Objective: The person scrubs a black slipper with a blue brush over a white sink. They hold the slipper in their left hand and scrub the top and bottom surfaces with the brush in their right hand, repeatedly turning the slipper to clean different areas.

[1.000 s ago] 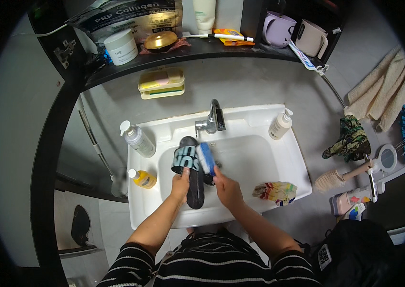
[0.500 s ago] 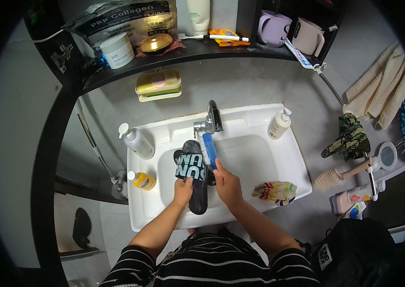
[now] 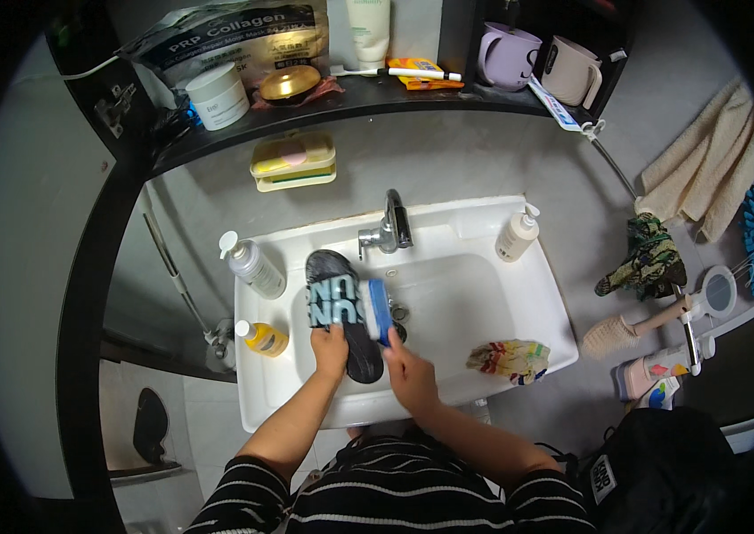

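My left hand (image 3: pixel 330 350) grips a black slide sandal (image 3: pixel 364 358) by its side, holding it tilted over the left half of the white sink (image 3: pixel 559 311). Pale blue lettering covers the sandal's wide strap. In my right hand (image 3: pixel 411 377) is a blue scrubbing brush (image 3: pixel 379 307), its white bristles against the right edge of the strap and sole. Behind the brush a dark drain fitting (image 3: pixel 400 313) shows in part. The chrome faucet (image 3: pixel 392 222) stands just beyond the brush.
On the sink's left rim stand a clear pump bottle (image 3: pixel 254 264) and a yellow bottle (image 3: pixel 263 338); a white pump bottle (image 3: pixel 517 233) is at the back right. A crumpled colourful cloth (image 3: pixel 509 359) lies at the front right. Above hangs a dark shelf (image 3: pixel 350 100) with toiletries and mugs.
The sandal has shifted left and turned so its toe points up-left. My right hand and the brush have moved toward me and slightly left along the sandal's edge.
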`<state>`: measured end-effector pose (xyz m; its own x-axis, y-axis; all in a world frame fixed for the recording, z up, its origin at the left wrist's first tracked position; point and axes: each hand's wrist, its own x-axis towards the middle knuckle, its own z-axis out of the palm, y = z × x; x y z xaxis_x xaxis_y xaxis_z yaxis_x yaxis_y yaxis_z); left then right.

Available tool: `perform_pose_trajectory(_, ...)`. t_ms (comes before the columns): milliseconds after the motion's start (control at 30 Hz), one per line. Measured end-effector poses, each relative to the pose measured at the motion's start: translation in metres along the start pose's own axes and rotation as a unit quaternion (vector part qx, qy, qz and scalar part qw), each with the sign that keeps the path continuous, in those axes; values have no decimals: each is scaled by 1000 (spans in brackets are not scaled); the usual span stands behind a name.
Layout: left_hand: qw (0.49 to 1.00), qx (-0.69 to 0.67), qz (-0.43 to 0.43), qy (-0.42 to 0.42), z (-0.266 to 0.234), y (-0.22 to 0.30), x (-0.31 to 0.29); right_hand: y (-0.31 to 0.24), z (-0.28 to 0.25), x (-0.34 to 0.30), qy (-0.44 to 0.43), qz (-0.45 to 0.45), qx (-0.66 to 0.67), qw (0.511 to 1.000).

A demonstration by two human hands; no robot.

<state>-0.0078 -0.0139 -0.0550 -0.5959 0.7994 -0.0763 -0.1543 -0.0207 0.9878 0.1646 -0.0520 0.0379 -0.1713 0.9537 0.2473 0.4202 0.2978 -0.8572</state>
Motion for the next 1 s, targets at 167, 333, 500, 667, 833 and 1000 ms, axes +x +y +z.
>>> perform_pose_trajectory(167,996,83,-26,-19,6,27,-21,7,9,0,43,-18,47,998)
perform_pose_trajectory(333,996,66,24,-61,10,41,-33,-2,-8,48,15,-11,19,1000)
perform_pose_trajectory(500,973,151,138,-104,-10,50,-4,6,-24,-3,-45,-27,35,998)
perform_pose_trajectory(667,939,204,164,-222,-34,43,-4,-1,-41,40,-40,-62,5,997)
perform_pose_trajectory(833,933,246,160,-210,-49,47,8,8,-53,30,-66,-37,-9,997)
perform_pose_trajectory(1000,937,233,171,-198,-54,36,9,17,-53,10,-82,-40,-23,996)
